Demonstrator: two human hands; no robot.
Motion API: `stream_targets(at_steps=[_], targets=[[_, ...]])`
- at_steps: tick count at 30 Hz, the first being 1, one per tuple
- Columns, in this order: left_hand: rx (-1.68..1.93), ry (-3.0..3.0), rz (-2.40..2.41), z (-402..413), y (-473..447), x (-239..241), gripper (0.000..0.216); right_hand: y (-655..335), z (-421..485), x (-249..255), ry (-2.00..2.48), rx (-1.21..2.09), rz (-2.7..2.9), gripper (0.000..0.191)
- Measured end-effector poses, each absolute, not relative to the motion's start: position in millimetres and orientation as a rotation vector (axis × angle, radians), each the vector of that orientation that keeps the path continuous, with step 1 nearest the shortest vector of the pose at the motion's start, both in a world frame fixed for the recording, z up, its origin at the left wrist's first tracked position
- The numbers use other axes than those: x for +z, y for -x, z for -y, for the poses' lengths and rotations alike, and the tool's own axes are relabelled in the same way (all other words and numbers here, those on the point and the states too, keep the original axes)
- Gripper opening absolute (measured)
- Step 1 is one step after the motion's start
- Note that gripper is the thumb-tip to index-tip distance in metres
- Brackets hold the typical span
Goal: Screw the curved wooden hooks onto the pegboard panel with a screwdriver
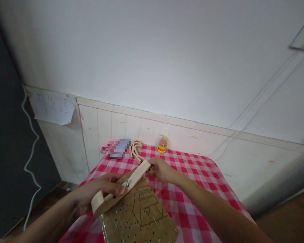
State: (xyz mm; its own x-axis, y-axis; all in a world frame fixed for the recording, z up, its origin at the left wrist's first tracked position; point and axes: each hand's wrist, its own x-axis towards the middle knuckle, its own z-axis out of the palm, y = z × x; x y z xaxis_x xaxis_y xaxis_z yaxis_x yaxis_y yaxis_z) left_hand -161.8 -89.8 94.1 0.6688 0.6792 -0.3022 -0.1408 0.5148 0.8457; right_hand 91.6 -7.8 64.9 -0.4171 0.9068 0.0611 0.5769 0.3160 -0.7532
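My left hand (101, 189) is closed around a pale wooden piece (136, 176) with a curved end, the thumb pressing on its face. A metal screw (127, 182) stands up from a hole in that piece. Under it is a brown board (139, 216) full of small holes, with lines drawn on it and a shiny clear covering. By the far end of the wooden piece, the fingers of my right hand (160, 169) are bent together. A bit of yellow and black shows at those fingertips, too small to name.
A red-and-white checked cloth (192, 189) covers the table. Toward the wall stand a yellow-based clear container (162, 144), several curved wooden pieces (136, 151) and a blurred-out flat item (120, 148). A white cord (30, 172) hangs at the left, near a paper sheet (53, 108).
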Motion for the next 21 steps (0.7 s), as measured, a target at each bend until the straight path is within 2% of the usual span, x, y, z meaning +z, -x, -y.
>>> stream_targets(at_steps=[5, 11, 21], targets=[[0.508, -0.968, -0.734, 70, 138, 81, 0.033, -147, 7, 80, 1.317, 0.968, 1.83, 0.02], [0.414, -1.052, -0.7, 31, 101, 72, 0.041, -188, 28, 81, 1.312, 1.03, 1.506, 0.033], [0.014, -1.225, -0.686, -13, 25, 40, 0.031, -222, 69, 54, 1.291, 1.181, 1.15, 0.038]])
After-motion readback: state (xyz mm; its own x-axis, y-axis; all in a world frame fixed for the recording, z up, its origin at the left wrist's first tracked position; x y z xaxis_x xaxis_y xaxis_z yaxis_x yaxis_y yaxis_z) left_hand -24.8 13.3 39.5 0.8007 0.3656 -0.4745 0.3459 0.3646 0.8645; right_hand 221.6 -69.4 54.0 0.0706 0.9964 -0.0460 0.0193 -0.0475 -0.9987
